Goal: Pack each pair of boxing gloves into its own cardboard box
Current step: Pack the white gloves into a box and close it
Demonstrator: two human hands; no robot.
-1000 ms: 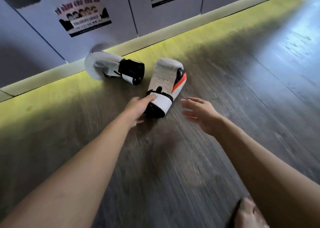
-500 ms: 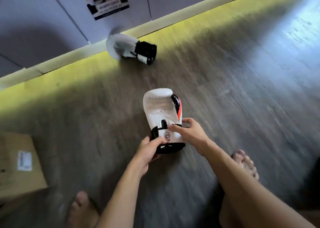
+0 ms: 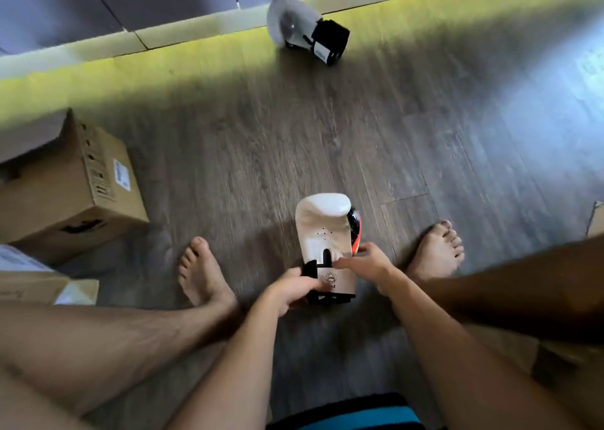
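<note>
I've drawn the white glove (image 3: 322, 230) back from the wall to between my feet (image 3: 202, 272). My left hand (image 3: 287, 290) has its fingers curled round the cuff, and my right hand (image 3: 367, 263) pinches the strap. The other glove (image 3: 294, 21) lies against the baseboard, well apart across open floor (image 3: 294, 142). A cardboard box (image 3: 65, 194) sits at the left edge.

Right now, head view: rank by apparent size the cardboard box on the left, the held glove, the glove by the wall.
1. cardboard box
2. held glove
3. glove by the wall; farther from camera, so true size versus the held one is unsure.
</note>
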